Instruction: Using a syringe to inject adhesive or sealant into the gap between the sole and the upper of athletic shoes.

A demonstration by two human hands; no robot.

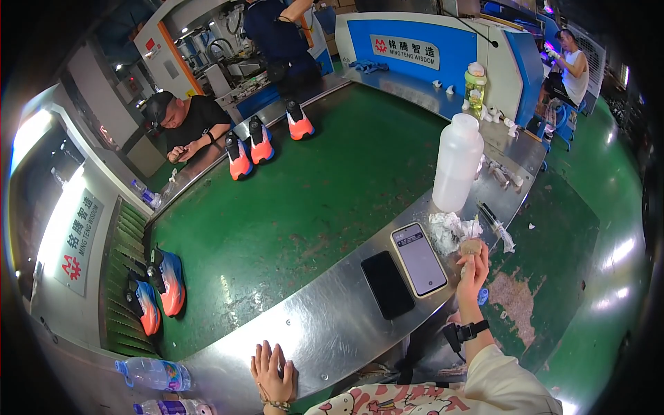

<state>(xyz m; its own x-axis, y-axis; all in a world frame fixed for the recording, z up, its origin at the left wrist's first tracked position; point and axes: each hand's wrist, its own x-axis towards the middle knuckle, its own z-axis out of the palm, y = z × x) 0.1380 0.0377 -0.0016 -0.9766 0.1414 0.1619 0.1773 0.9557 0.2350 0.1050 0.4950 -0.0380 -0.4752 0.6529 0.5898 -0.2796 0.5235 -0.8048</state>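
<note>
Right grip (473, 272): fingers closed around one small, tan, rough-looking lump (471, 247), whose top projects above the fingertips at the outer edge of the silver metal worktop (311, 339).

Left grip (274, 375): one, well to the left of the right grip; palm down on the worktop's near edge, fingers loosely extended and slightly apart.

Containers: one tall, translucent white plastic bottle (458, 162), upright just beyond the right grip, its fill level unclear; one green-tinted clear bottle (475, 91), upright farther beyond, contents not distinguishable; two clear plastic bottles with coloured labels (153, 374), lying left of the left grip, contents uncertain.

Phones: two, side by side left of the right grip; one with a lit pale screen (420, 259), one with a black screen (388, 284).

Paper: crumpled white wads (448, 230), uncounted, just beyond the right grip.

Shoes: five orange-and-black; three (261, 143) far beyond the left grip, two (169, 282) beyond it to the left.

Room: broad flat green surface (297, 207) between worktop and the three shoes.
</note>
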